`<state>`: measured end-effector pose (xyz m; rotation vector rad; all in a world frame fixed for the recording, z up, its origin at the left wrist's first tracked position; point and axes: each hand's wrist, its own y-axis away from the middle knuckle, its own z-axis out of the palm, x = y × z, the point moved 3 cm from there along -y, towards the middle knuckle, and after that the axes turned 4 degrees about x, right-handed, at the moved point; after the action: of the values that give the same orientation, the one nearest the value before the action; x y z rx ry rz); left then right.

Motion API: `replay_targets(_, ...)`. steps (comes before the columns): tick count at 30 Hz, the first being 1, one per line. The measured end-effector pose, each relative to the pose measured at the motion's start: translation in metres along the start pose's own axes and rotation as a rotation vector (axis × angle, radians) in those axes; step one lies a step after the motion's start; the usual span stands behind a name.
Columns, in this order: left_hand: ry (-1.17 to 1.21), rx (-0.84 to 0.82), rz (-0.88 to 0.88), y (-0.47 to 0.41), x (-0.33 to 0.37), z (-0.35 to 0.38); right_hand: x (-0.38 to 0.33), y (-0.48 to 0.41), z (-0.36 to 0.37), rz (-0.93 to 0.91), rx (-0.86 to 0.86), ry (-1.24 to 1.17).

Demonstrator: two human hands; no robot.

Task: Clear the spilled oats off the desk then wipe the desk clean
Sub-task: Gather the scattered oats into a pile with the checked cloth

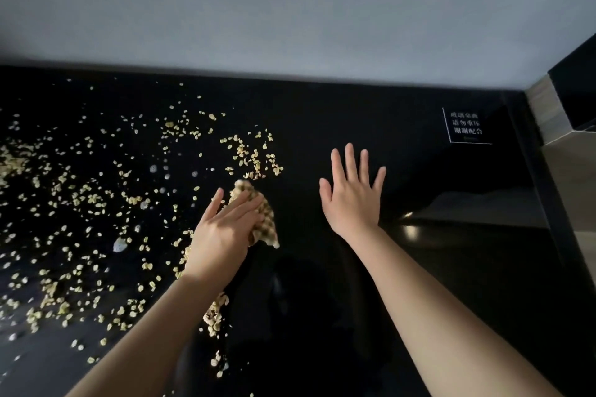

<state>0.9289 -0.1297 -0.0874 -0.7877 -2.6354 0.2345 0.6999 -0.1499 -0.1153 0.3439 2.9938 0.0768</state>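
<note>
Pale oat flakes (77, 203) lie scattered over the left half of the glossy black desk (322, 113), with a denser patch (254, 155) near the middle and a line of flakes (214, 316) beside my left forearm. My left hand (222, 232) lies flat with straight fingers on a beige waffle-textured cloth (264, 222), pressing it against the desk at the right edge of the spill. My right hand (354, 193) is spread flat, fingers straight, on or just above the bare desk to the right of the cloth, holding nothing.
A grey wall (290, 10) rises behind the desk. A small sign with white lettering (466, 124) sits at the desk's back right. A dark and metal-edged fixture (554, 109) stands in the right corner. A few pale blobs (120, 245) lie among the oats.
</note>
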Motion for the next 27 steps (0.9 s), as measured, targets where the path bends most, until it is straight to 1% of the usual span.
replay_targets(2,0.000,0.038,-0.015,0.008,-0.004,-0.006,-0.012,-0.005,0.001,-0.034,0.006,-0.004)
replay_targets(4,0.018,0.097,0.017,0.001,0.001,-0.012,-0.016,-0.008,0.002,-0.035,0.022,-0.010)
replay_targets(7,0.069,0.171,0.080,-0.037,0.015,-0.011,-0.015,-0.008,0.004,-0.017,0.042,-0.042)
replay_targets(9,0.057,0.155,0.117,-0.073,0.017,0.001,-0.014,-0.007,0.003,-0.001,0.094,-0.058)
replay_targets(12,0.015,0.070,0.163,-0.109,0.013,0.024,-0.015,-0.005,0.001,0.012,0.159,-0.086)
replay_targets(13,0.014,0.043,0.155,-0.111,0.010,0.029,-0.015,-0.005,0.002,0.011,0.169,-0.095)
replay_targets(15,0.040,0.006,0.084,-0.101,0.001,0.027,-0.015,-0.005,0.002,0.006,0.178,-0.100)
replay_targets(19,0.084,0.004,-0.046,-0.063,-0.023,0.005,-0.016,-0.006,0.005,0.005,0.157,-0.073)
replay_targets(23,0.075,0.010,-0.034,-0.048,-0.038,-0.009,-0.022,-0.012,0.005,0.017,0.126,-0.051)
replay_targets(25,0.087,0.034,-0.038,-0.062,-0.037,-0.010,-0.030,-0.022,0.005,0.015,0.114,-0.054)
replay_targets(27,0.112,0.067,-0.013,-0.089,-0.033,-0.007,-0.036,-0.037,0.003,0.032,0.138,-0.083)
